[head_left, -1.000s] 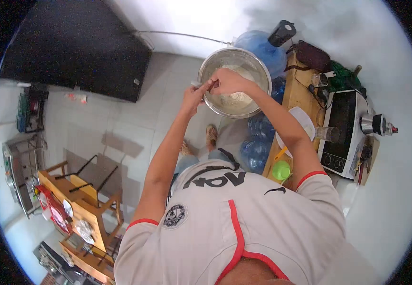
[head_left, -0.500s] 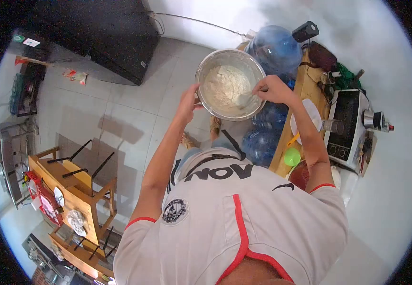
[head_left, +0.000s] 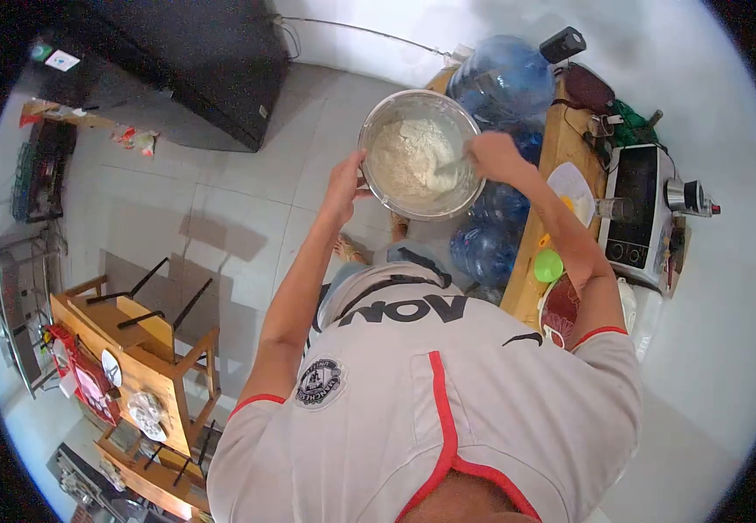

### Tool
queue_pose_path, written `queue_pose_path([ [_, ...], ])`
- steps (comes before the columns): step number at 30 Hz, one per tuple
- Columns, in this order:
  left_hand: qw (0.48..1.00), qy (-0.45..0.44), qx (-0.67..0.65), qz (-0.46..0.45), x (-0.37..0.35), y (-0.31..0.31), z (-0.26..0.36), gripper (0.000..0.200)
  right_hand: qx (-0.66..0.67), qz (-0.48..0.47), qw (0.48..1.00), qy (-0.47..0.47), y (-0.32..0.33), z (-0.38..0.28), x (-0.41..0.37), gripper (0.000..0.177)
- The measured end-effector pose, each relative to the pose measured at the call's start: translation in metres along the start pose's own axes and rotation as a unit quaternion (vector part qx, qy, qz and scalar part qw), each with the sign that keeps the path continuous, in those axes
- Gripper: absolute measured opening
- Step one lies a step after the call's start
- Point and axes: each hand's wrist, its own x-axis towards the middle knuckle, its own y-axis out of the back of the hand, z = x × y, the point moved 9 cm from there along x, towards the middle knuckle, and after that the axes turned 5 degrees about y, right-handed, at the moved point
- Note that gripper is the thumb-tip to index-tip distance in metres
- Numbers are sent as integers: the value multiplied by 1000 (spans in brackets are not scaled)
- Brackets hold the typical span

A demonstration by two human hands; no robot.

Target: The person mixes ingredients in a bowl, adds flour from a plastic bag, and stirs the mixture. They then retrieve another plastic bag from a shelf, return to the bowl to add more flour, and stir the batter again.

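A round metal bowl (head_left: 414, 206) is held up in front of me, with pale flour (head_left: 408, 155) inside and a wetter white patch on its right side. My left hand (head_left: 345, 187) grips the bowl's left rim, fingers under and thumb at the edge. Over the right rim, my right hand (head_left: 500, 159) is closed around the handle of a spoon-like utensil (head_left: 455, 171). Its lower end is in the flour mix and partly buried, so its exact shape is hard to make out.
Large blue water bottles (head_left: 501, 80) stand just beyond and right of the bowl. A wooden bench (head_left: 530, 296) on the right holds a green cup (head_left: 548, 266), a white plate (head_left: 572, 185), a glass and a microwave oven (head_left: 635, 209). At left is a wooden table (head_left: 164, 383) with upturned stools.
My right hand has turned and shifted slightly inward and up over the rim, moving the utensil through the flour mix. The left hand and bowl stay nearly in place.
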Motion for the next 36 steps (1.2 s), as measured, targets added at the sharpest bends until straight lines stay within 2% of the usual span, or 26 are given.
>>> queue_pose_path([
  [1, 1000, -2, -7, 10, -3, 7, -1, 45, 50, -39, 998, 3, -10, -14, -1, 16],
  [4, 999, -12, -34, 37, -13, 18, 2, 45, 180, 44, 982, 34, -6, -52, 10, 17],
  [5, 998, -15, -46, 43, -19, 24, 2, 46, 193, 111, 974, 38, 1, -60, 17, 15],
  [8, 995, -28, -75, 64, -28, 34, -4, 48, 187, 205, 960, -35, 15, -49, 34, 16],
  [11, 992, -35, -81, 90, -38, 42, -9, 50, 175, 227, 957, -52, 29, -51, 52, 15],
  [14, 985, -47, -100, 134, -45, 52, -13, 51, 174, 139, 973, 59, 9, -83, 73, 11],
  [17, 974, -53, -129, 176, -56, 65, -22, 52, 91, 124, 978, 143, 20, -87, 75, 8],
  [20, 960, -77, -149, 225, -72, 66, -20, 53, 32, 147, 983, 110, 36, -68, 99, 9],
  [24, 950, -71, -165, 256, -71, 64, -22, 54, 68, 221, 949, 214, 52, -111, 105, 10],
  [27, 950, -83, -169, 248, -70, 61, -13, 54, 123, 165, 931, 301, 37, -124, 94, 14],
  [30, 948, -101, -161, 256, -65, 70, -14, 53, 86, 137, 938, 307, 46, -96, 84, 16],
  [33, 947, -104, -138, 271, -73, 61, -1, 51, 40, 211, 949, 232, 64, -71, 100, 19],
  [36, 944, -100, -118, 293, -78, 52, 10, 49, 119, 203, 946, 224, 61, -82, 104, 16],
])
